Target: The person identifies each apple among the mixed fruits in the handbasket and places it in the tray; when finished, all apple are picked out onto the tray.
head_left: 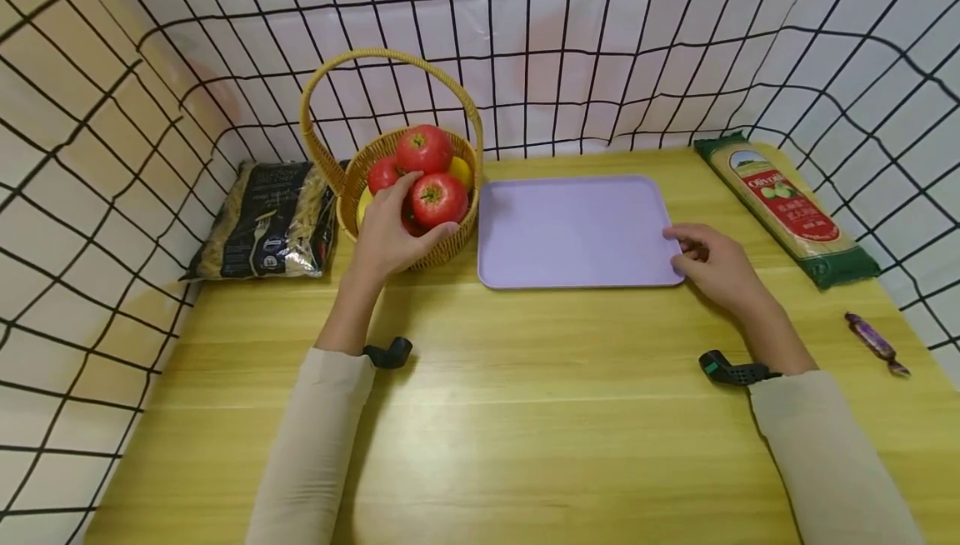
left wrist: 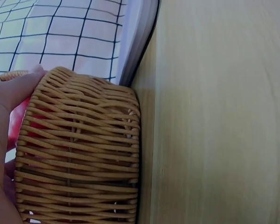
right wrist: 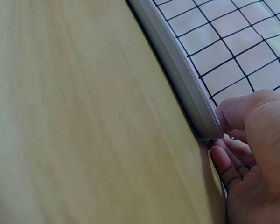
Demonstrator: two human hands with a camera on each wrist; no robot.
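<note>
A wicker basket (head_left: pixel 442 255) with a tall arched handle holds several red apples and some yellow fruit. My left hand (head_left: pixel 386 228) reaches over its front rim and grips the front red apple (head_left: pixel 439 200), thumb along its near side and fingers at its left. In the left wrist view the basket's woven wall (left wrist: pixel 79 149) hides most of the apple and the fingertips. To the basket's right lies a flat purple tray (head_left: pixel 573 232). My right hand (head_left: pixel 716 266) pinches its right edge; the right wrist view shows thumb and fingers at the tray's corner (right wrist: pixel 207 123).
A black bag of pasta (head_left: pixel 262 220) lies left of the basket. At the right are a long green-and-red packet (head_left: pixel 787 207) and a purple wrapped candy (head_left: pixel 876 343). White cloth walls with a black grid (head_left: pixel 547 45) enclose the wooden table (head_left: pixel 540 412).
</note>
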